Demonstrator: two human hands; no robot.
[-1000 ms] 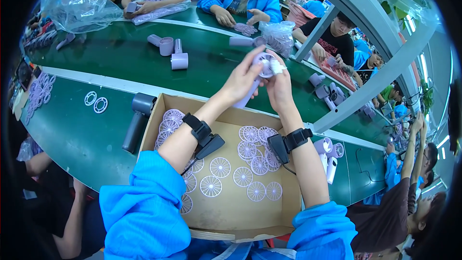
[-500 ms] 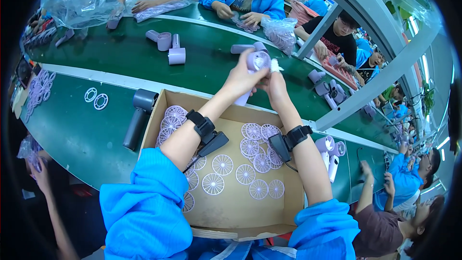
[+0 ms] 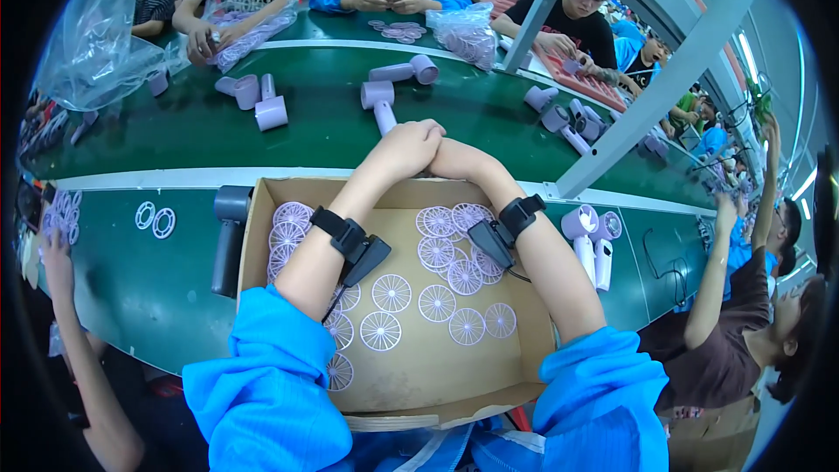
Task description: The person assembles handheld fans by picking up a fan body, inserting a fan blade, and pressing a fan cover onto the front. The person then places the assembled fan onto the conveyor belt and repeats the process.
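My left hand (image 3: pixel 404 150) lies crossed over my right hand (image 3: pixel 441 157), just beyond the far edge of a cardboard box. The left fingers are curled; whatever they close on, if anything, is hidden. Most of my right hand and its fingers are covered. Directly beyond them is a lilac handheld-fan housing (image 3: pixel 378 94) with a round head; its handle end meets my left hand's outline, and I cannot tell whether either hand touches it. Inside the box (image 3: pixel 393 389) lie several lilac spoked fan grilles (image 3: pixel 391 293), some overlapping in piles left and right.
More lilac fan housings (image 3: pixel 272 112) lie on the green conveyor (image 3: pixel 323 83). A dark grey fan body (image 3: pixel 229 236) stands left of the box, beside two pale rings (image 3: pixel 162 222). Lilac housings (image 3: pixel 580 222) sit at right. A metal post (image 3: pixel 638 87) slants overhead. Several people work around.
My hands held up a lilac housing and a white scrap; now they are crossed lower down. A lilac housing appears beyond them, and the scrap is out of sight. My view has shifted right.
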